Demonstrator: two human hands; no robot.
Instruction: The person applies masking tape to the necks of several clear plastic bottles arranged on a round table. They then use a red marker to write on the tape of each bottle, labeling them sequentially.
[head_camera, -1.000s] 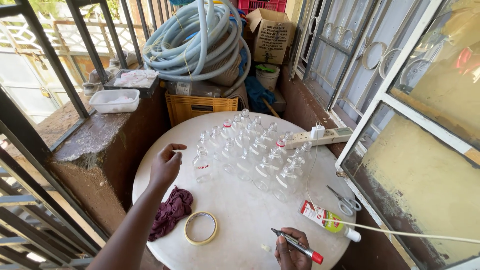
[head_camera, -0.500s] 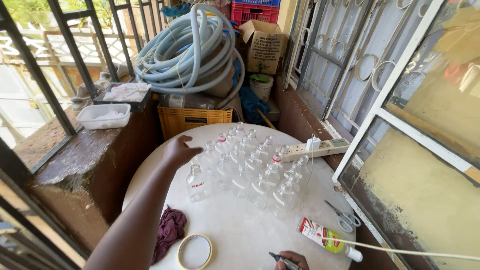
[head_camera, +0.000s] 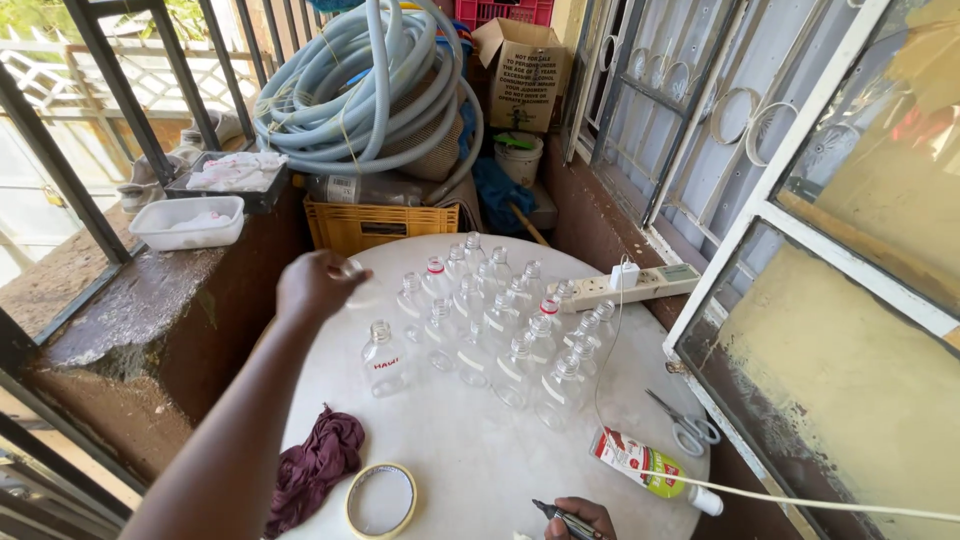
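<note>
**Left hand lifts a clear bottle at the far edge of the bench**

The left hand (head_camera: 318, 285) is raised over the round white bench (head_camera: 470, 470), at about 10 o'clock from the bench centre. Its fingers are curled closed around a small clear bottle (head_camera: 352, 270), of which only the top part shows past the knuckles (the rest is hidden by the hand). The bottle is in the air, not standing on the bench.

The right hand (head_camera: 580, 518) rests at 6 o'clock, at the near edge, and its fingers are closed on a dark marker pen (head_camera: 562, 517) which lies nearly flat.

Just beside the left hand, toward 3 o'clock, stands a single clear bottle with red print (head_camera: 384, 360), and after it a tight group of empty clear bottles (head_camera: 510, 320) that fills the middle of the bench. A maroon cloth (head_camera: 315, 465) and a roll of tape (head_camera: 381, 500) lie at 7 o'clock. A tube of glue (head_camera: 652, 470) and scissors (head_camera: 685, 425) lie at 4 o'clock, and a white power strip (head_camera: 640, 285) lies at 2 o'clock.

To hold this bottle well, I judge that a firm grip around its body is best, and the hand should travel high enough to pass over the neighbours, because they stand close together and are light; one touch could knock down several.
</note>
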